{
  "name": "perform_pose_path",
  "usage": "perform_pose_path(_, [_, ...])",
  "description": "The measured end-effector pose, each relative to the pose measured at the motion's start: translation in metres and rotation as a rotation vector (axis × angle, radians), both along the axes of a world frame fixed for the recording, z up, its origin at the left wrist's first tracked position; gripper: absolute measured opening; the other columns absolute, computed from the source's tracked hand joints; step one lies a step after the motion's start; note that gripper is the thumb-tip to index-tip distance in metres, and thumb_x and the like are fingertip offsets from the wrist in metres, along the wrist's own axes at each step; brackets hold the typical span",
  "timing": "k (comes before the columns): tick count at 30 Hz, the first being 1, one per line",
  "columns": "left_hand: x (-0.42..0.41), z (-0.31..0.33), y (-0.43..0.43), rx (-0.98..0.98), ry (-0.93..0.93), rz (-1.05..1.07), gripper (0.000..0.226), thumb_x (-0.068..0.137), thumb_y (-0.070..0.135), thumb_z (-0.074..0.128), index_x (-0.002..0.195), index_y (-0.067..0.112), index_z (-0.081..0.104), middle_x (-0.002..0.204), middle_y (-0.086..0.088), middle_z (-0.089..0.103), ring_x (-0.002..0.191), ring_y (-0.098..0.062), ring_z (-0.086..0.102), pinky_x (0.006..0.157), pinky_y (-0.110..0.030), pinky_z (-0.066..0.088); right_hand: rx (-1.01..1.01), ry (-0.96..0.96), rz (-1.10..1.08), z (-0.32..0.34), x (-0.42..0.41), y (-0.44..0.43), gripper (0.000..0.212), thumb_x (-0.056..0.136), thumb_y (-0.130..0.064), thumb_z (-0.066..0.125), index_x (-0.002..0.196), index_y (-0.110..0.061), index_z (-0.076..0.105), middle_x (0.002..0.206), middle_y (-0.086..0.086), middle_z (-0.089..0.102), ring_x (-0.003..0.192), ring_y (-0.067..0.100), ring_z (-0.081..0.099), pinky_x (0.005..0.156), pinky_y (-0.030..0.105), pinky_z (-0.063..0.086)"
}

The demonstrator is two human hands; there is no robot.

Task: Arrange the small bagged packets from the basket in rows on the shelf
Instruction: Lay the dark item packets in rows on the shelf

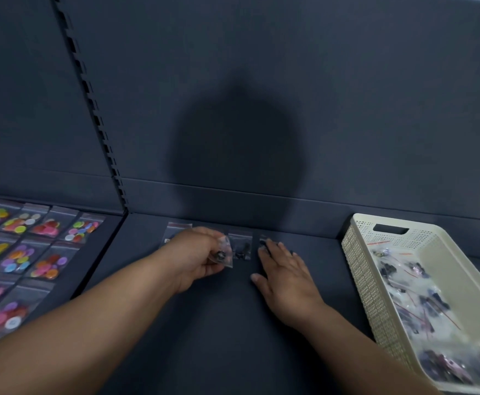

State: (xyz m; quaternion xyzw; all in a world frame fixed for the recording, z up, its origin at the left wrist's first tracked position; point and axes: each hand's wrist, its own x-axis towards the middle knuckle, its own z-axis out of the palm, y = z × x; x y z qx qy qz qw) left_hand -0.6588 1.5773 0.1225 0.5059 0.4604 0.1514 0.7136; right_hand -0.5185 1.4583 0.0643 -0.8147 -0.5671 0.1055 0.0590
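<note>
My left hand (201, 255) pinches a small clear packet (224, 252) of dark parts just above the dark shelf (221, 323). Behind my left hand lies one packet (176, 232), partly hidden. Another packet (241, 246) lies flat to the right of the held one. My right hand (284, 275) lies flat with straight fingers, fingertips pressing a further packet (263, 242) near the back wall. The cream perforated basket (358, 258) at the right holds several more packets (421, 303).
On the adjoining shelf to the left lie rows of bags with coloured buttons (25, 252). A slotted upright (96, 118) divides the back panels. The basket overhangs towards the lower right corner.
</note>
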Motion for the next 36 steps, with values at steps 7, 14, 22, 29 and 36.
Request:
perform_pose_path(7, [0.0, 0.0, 0.002, 0.076, 0.009, -0.006, 0.019, 0.087, -0.002, 0.057, 0.09, 0.016, 0.063, 0.087, -0.003, 0.068, 0.081, -0.015, 0.061, 0.071, -0.027, 0.048, -0.001, -0.017, -0.006, 0.0, -0.001, 0.005, 0.062, 0.098, -0.049, 0.027, 0.151, -0.022, 0.01, 0.159, -0.006, -0.006, 0.146, 0.014, -0.009, 0.117, 0.034, -0.007])
perform_pose_path(14, [0.003, 0.003, -0.001, 0.134, -0.045, 0.017, 0.024, 0.087, -0.01, 0.052, 0.094, 0.012, 0.059, 0.099, -0.01, 0.063, 0.089, -0.02, 0.061, 0.074, -0.029, 0.054, 0.473, 0.579, -0.218, 0.027, -0.017, 0.008, 0.027, 0.096, -0.034, 0.047, 0.114, -0.019, 0.061, 0.113, -0.002, 0.061, 0.104, 0.01, 0.055, 0.09, 0.016, 0.04])
perform_pose_path(22, [0.007, 0.012, -0.013, 0.173, -0.05, -0.05, 0.019, 0.085, -0.008, 0.056, 0.09, 0.011, 0.059, 0.089, -0.01, 0.063, 0.082, -0.018, 0.062, 0.069, -0.03, 0.057, 0.453, 1.487, -0.502, 0.049, -0.022, 0.012, 0.023, 0.093, -0.006, 0.052, 0.072, -0.017, 0.052, 0.071, 0.003, 0.063, 0.065, 0.014, 0.059, 0.059, 0.025, 0.047])
perform_pose_path(29, [0.007, 0.013, -0.016, 0.171, 0.039, -0.205, 0.012, 0.084, 0.026, 0.067, 0.091, 0.017, 0.064, 0.082, -0.002, 0.067, 0.078, -0.016, 0.063, 0.067, -0.03, 0.05, 0.424, 1.376, -0.427, 0.054, -0.021, 0.003, 0.022, 0.092, -0.003, 0.052, 0.073, -0.013, 0.053, 0.066, 0.003, 0.059, 0.058, 0.014, 0.056, 0.05, 0.021, 0.046])
perform_pose_path(36, [0.011, 0.008, -0.021, 0.218, 0.07, -0.12, 0.018, 0.087, 0.009, 0.061, 0.072, 0.017, 0.058, 0.068, -0.003, 0.063, 0.06, -0.013, 0.057, 0.053, -0.022, 0.044, 0.501, 1.539, -0.539, 0.054, -0.012, 0.001, 0.008, 0.091, -0.022, 0.058, 0.087, -0.017, 0.055, 0.077, 0.005, 0.064, 0.07, 0.019, 0.06, 0.064, 0.029, 0.049])
